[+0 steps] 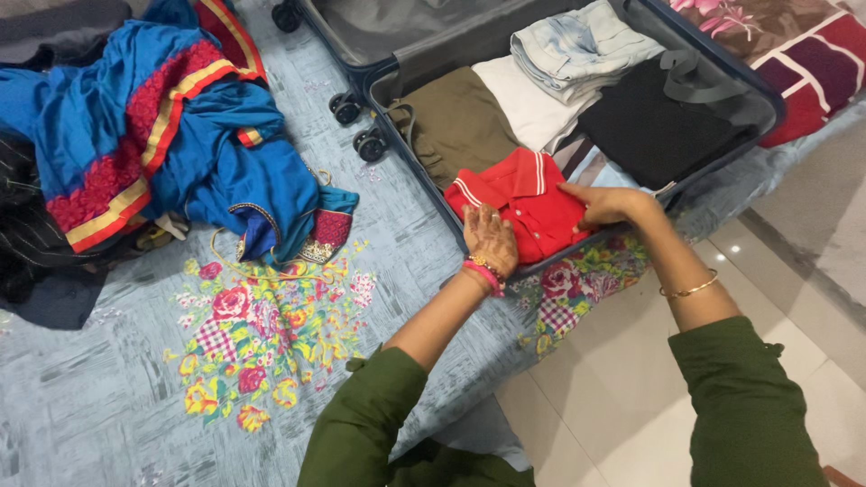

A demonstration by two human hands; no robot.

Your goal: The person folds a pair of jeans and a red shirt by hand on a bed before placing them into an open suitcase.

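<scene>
Now both hands press flat, fingers released: left hand (490, 240) and right hand (603, 204) on the red shirt (523, 203) in the suitcase (433, 194).

Your hands rest on a red shirt (523, 203) with white-striped collar. Beside it in the dark blue suitcase (722, 77) lie olive (460, 122), white (523, 104), pale denim (577, 45) and black clothes (649, 126). The bedsheet (108, 397) is grey-blue with bright flowers; the dress (180, 126) is blue with red-gold borders.

Matt red knit-cloth shirt (528, 203), hard dark plastic suitcase (722, 68), glossy floor tiles (622, 406).
</scene>
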